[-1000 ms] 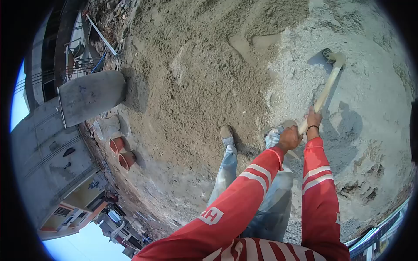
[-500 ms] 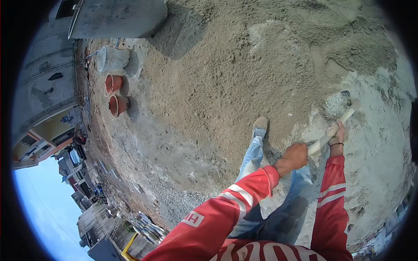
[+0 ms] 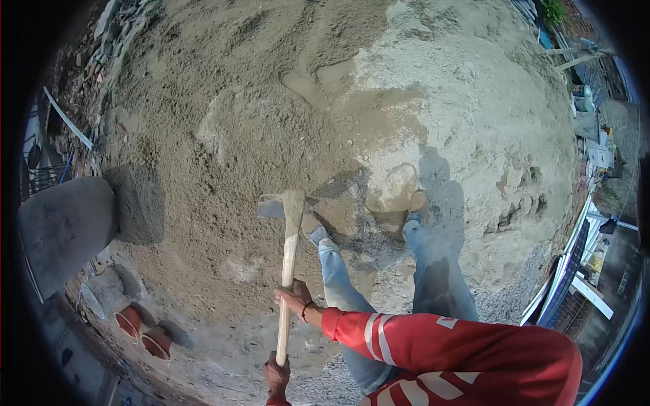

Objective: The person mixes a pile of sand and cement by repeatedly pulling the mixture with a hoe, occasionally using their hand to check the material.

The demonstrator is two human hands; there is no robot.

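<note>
I stand on a big heap of sand (image 3: pixel 223 135) and paler grey mix (image 3: pixel 474 101). Both hands grip a hoe with a long wooden handle (image 3: pixel 289 250). My right hand (image 3: pixel 294 298), with a dark wristband, is closed around the middle of the handle. My left hand (image 3: pixel 276 375) is closed on the handle's near end at the bottom of the view. The metal hoe blade (image 3: pixel 273 206) rests on the sand just left of my left shoe (image 3: pixel 313 235). My right shoe (image 3: pixel 413 218) stands at the edge of a scraped hollow. My sleeves are red with white stripes.
A large grey concrete cylinder (image 3: pixel 64 233) lies at the left edge of the heap. Below it stand a grey bucket (image 3: pixel 101 294) and two red pots (image 3: pixel 128 321) (image 3: pixel 157 342). Railings and building parts (image 3: pixel 582 271) run along the right side.
The hoe has swung from the pale mix on my right over to the sand on my left. Its blade now sits by my left shoe, and my view has turned with it.
</note>
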